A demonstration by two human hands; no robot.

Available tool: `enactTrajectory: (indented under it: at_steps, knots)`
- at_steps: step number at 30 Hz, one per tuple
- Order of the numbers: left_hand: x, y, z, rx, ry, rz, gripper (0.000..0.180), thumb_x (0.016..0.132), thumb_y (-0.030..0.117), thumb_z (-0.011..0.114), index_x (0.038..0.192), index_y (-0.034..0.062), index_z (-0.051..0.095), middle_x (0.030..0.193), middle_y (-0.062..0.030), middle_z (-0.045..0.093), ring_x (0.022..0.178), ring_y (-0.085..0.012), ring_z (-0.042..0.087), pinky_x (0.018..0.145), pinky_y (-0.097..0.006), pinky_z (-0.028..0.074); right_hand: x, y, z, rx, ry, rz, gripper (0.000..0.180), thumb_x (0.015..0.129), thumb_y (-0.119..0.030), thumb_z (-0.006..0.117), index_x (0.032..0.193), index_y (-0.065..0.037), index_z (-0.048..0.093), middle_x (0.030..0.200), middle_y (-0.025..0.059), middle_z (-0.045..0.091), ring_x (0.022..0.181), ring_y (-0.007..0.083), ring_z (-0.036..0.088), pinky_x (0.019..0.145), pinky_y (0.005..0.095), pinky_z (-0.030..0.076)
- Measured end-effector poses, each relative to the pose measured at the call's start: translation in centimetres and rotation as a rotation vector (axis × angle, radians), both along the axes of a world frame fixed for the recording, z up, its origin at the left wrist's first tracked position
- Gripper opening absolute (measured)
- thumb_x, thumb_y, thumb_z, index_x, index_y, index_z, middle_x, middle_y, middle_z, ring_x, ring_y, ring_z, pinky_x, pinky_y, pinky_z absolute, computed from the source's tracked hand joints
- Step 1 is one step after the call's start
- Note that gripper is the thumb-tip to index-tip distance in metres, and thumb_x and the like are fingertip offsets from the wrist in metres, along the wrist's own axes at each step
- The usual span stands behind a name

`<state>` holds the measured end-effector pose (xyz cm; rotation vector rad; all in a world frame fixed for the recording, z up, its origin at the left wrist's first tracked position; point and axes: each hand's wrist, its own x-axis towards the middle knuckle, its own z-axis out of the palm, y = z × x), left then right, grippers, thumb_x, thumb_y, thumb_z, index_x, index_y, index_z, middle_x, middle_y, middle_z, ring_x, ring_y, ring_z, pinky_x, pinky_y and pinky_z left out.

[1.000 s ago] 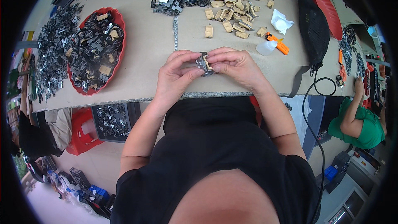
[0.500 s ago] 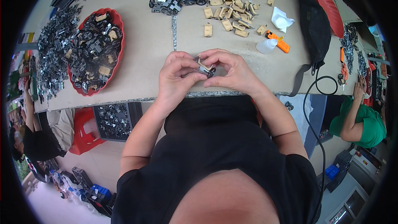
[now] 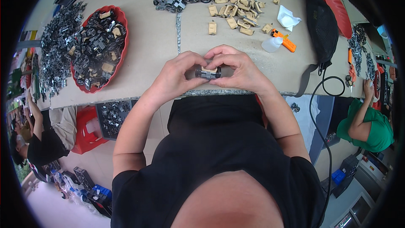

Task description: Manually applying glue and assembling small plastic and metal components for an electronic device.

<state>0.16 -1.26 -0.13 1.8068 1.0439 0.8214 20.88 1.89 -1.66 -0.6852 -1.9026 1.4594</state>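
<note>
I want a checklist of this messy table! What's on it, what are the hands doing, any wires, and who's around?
Surface: tan worktable, crowded.
Job's things: small dark wheeled part with a tan piece, pinched between both hands.
Clutter: red tray of dark parts, tan pieces, squeeze bottle, black bag.
Hands: left hand and right hand both grip the part.
Cables: black cable hangs off the table edge.
Surroundings: a person in green, another in black.

The person wears a black T-shirt with short sleeves; the sleeves stop above the elbows; both forearms are bare; the left hand point(image 3: 175, 78) and the right hand point(image 3: 240, 69) have no gloves, rings or watch.
</note>
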Motion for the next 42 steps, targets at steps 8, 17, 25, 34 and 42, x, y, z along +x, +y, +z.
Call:
enactTrajectory:
  at_steps: [8,17,25,34,42]
  knots:
    - [0.2,1.2,0.9,0.297,0.201,-0.093,0.025,0.063,0.001,0.071,0.083,0.0027,0.056,0.083,-0.008,0.057,0.072,-0.0232,0.057,0.06,-0.031,0.048,-0.1,0.2,0.2,0.09,-0.065,-0.038,0.024,0.062,-0.006,0.073,0.082,-0.004,0.06,0.101,0.0071,0.056,0.091,0.0174,0.055,0.079,0.0291,0.045]
    - [0.1,1.0,-0.8,0.238,0.084,-0.099,0.025,0.064,0.0,0.071,0.084,0.0,0.056,0.081,-0.0088,0.057,0.073,-0.0235,0.056,0.06,-0.032,0.047,0.0,0.1,-0.1,0.106,-0.121,-0.028,0.022,0.064,-0.005,0.069,0.083,-0.002,0.058,0.087,0.0062,0.057,0.083,0.019,0.056,0.076,0.029,0.045]
    - [0.2,1.0,-1.3,0.246,0.08,-0.115,0.027,0.061,-0.001,0.072,0.085,-0.0009,0.06,0.088,-0.0084,0.061,0.079,-0.0216,0.06,0.064,-0.029,0.049,0.0,0.2,-0.3,0.135,-0.066,-0.017,0.021,0.065,-0.005,0.068,0.083,-0.002,0.058,0.086,0.0065,0.057,0.082,0.0188,0.055,0.073,0.0289,0.045]
    - [0.4,0.5,-1.4,0.138,0.048,0.006,0.027,0.064,-0.002,0.072,0.086,0.0016,0.057,0.086,-0.0069,0.059,0.08,-0.0178,0.059,0.068,-0.027,0.048,-0.2,0.3,-0.1,0.052,-0.069,-0.059,0.021,0.066,-0.003,0.067,0.085,-0.002,0.059,0.084,0.0062,0.057,0.076,0.0157,0.056,0.071,0.0261,0.047]
    - [0.3,0.4,-1.7,0.144,-0.014,-0.022,0.027,0.064,-0.002,0.073,0.087,0.0005,0.058,0.087,-0.0082,0.06,0.08,-0.0182,0.059,0.067,-0.027,0.048,0.0,0.2,-0.4,0.136,-0.048,-0.045,0.022,0.065,-0.002,0.068,0.084,-0.001,0.058,0.084,0.0063,0.058,0.076,0.0166,0.056,0.069,0.0272,0.046]
